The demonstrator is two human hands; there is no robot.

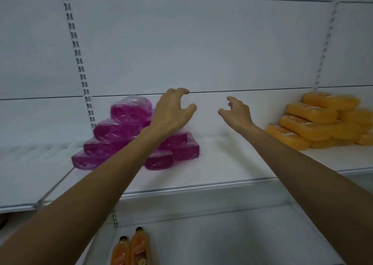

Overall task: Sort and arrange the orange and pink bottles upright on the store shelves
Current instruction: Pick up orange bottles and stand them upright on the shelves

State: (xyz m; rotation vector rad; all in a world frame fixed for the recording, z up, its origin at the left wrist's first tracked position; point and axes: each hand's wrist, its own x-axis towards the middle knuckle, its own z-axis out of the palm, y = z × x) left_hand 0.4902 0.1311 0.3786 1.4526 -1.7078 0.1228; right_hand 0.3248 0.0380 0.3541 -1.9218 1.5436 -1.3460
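Note:
Several pink bottles (119, 131) lie on their sides in a stacked pile on the white upper shelf (222, 167), left of centre. Several orange bottles (314, 123) lie stacked in a second pile at the shelf's right end. My left hand (171, 111) hovers above the right side of the pink pile, fingers loosely curled, holding nothing; its forearm hides part of the pile. My right hand (236, 113) reaches over the bare shelf between the two piles, fingers relaxed, empty. Two orange bottles (131, 248) with black caps stand upright on the lower shelf.
White back panels with slotted uprights (78, 58) rise behind the shelf. The shelf's front edge (201, 186) runs across below my forearms. The lower shelf (232, 240) lies underneath, in dim light.

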